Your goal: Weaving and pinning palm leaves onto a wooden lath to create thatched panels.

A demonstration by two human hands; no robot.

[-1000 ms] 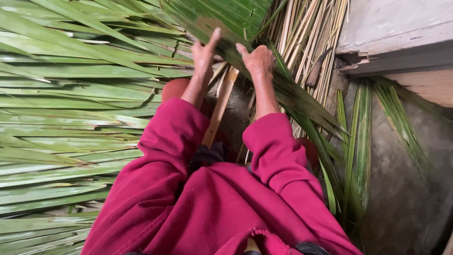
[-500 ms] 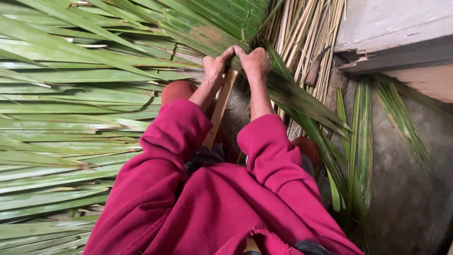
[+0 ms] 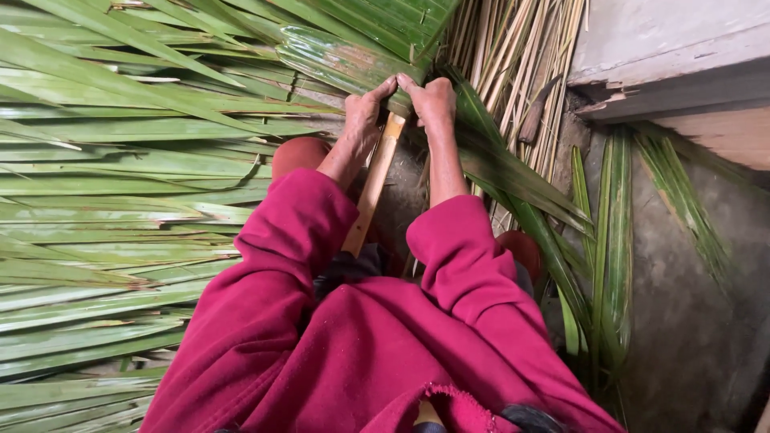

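A wide bed of long green palm leaves (image 3: 120, 184) covered the ground from the left edge almost to the middle, laid roughly side by side. The person's crimson sleeves (image 3: 337, 321) filled the lower centre. To the right lay a bare grey floor (image 3: 690, 321), with a few loose green leaf strips (image 3: 613, 240) on it, and a pale wall ledge (image 3: 666, 48) sat in the top right corner. A bundle of dry, straw-coloured ribs (image 3: 521, 56) ran up to the top edge, just left of the ledge.

A folded leaf (image 3: 345, 60) crossed the top centre, bent over the upper end of a tan stick (image 3: 373, 188) that slanted down toward the person's lap. The left hand (image 3: 365, 112) was closed on the leaf just left of the stick, fingers curled over the fold. The right hand (image 3: 433, 100) gripped the same leaf just beside it, on the stick's right, knuckles up. The two thumbs met, touching or nearly so, above the stick's top.
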